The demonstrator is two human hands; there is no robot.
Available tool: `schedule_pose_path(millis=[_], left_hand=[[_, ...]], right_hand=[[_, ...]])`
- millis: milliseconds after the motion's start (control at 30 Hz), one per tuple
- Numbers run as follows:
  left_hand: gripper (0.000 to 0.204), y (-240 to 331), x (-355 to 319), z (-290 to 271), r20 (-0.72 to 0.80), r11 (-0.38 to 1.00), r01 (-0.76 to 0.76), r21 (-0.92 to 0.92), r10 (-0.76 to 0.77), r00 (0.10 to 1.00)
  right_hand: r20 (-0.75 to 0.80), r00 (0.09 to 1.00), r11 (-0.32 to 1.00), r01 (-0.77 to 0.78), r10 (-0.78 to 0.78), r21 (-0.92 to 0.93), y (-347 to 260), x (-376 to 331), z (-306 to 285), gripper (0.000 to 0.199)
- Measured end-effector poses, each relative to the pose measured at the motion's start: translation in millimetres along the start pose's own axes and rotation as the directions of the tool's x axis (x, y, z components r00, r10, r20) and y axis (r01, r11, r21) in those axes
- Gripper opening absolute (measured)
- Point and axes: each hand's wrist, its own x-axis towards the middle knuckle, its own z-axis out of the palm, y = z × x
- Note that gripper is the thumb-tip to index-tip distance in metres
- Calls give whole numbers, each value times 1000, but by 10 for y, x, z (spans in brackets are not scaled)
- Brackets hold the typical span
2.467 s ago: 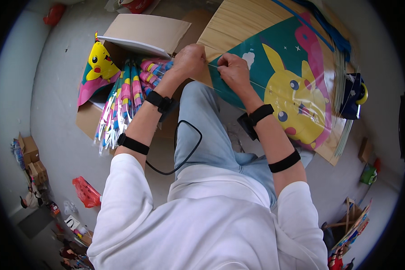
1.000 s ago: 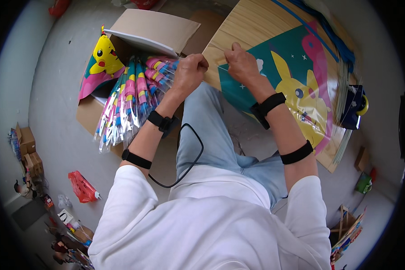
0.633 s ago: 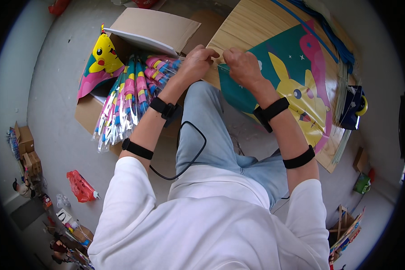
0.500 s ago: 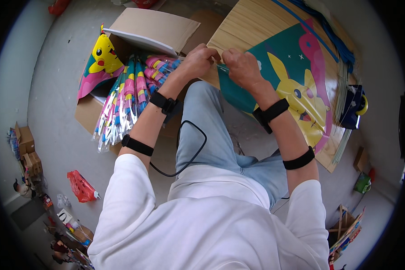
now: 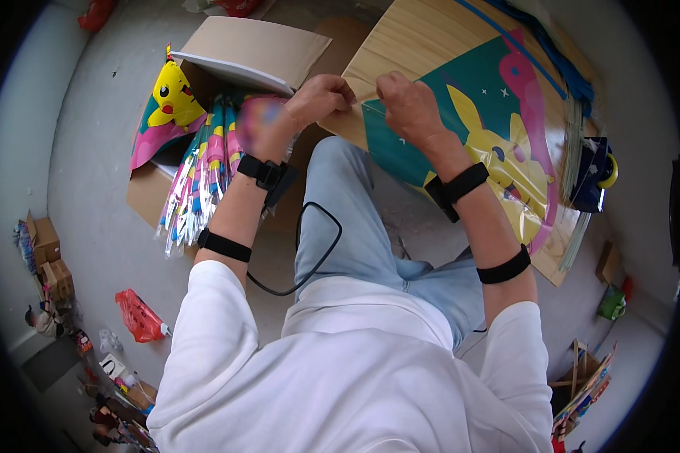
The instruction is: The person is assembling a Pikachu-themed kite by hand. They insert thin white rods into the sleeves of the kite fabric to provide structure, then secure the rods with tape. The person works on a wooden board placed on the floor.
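Note:
A flat kite [image 5: 461, 83] lies on a wooden table at the right. It is green with a pink border and carries a yellow cartoon animal. Over its left corner is my right hand [image 5: 412, 109], closed with thumb and fingertips together. My left hand [image 5: 317, 102] is at the table's near left corner, a little apart from the right, its fingers curled in. What either hand pinches, if anything, is too small to make out. Both wrists wear black straps.
An open cardboard box [image 5: 253, 49] at the left holds several rolled kites [image 5: 211, 166] in clear sleeves and an opened yellow-and-pink one [image 5: 175, 98]. Blue straps [image 5: 574, 83] and thin rods [image 5: 576, 238] lie along the wooden table [image 5: 389, 45]. A black cable [image 5: 338, 234] loops over my leg.
My hands were nearly touching at the kite's corner and are now apart. The left has drawn back to the left and slightly down; the right has lifted slightly from the corner.

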Motion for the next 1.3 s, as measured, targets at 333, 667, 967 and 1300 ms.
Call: schedule_pose_path(millis=[333,667,967,1300], left_hand=[[20,-265,79,180,-288,961,-66,269,146,946],[19,-252,80,201,-285,927,-81,365,194,939],[15,-151,-4,315,-261,833,-140,536,321,910],[15,136,-111,646,-231,638,-3,770,284,930]], right_hand=[[-140,958,924,-192,249,331,-58,-222,-90,17],[80,820,734,-547,567,402,116,-827,-72,12],[56,786,745,-604,616,285,88,-765,83,12],[19,792,763,-595,611,254,61,-764,90,9]])
